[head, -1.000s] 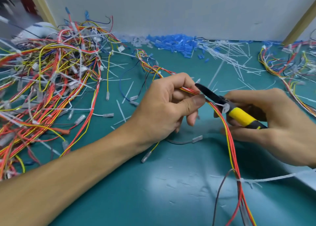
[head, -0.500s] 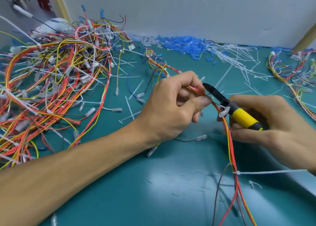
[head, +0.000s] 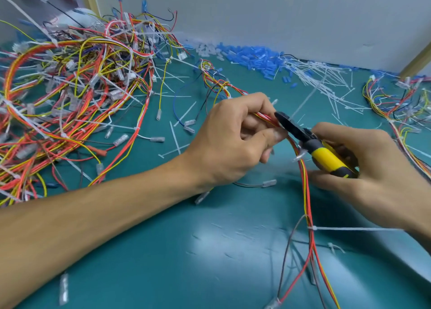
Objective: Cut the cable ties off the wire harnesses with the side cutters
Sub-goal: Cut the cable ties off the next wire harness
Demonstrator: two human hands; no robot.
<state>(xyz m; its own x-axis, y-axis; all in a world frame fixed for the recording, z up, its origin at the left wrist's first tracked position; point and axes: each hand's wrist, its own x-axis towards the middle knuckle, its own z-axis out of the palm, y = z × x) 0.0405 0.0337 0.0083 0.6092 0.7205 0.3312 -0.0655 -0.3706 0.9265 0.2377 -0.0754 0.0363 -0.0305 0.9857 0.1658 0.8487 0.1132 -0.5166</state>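
My left hand pinches a red, yellow and white wire harness between thumb and fingers at mid-table. My right hand grips the yellow-and-black handles of the side cutters. Their dark jaws sit against the wires right beside my left thumb. A white cable tie wraps the harness just below the cutter's pivot. Lower down, another white cable tie rings the same bundle, its long tail pointing right.
A big tangle of harnesses fills the left of the teal mat. Blue connectors and cut white ties lie along the back wall. More harnesses lie at the right. Loose ties and terminals are scattered about.
My view has shifted slightly left. Both hands keep their grips; the cutter jaws have edged closer to my left thumb along the wires.
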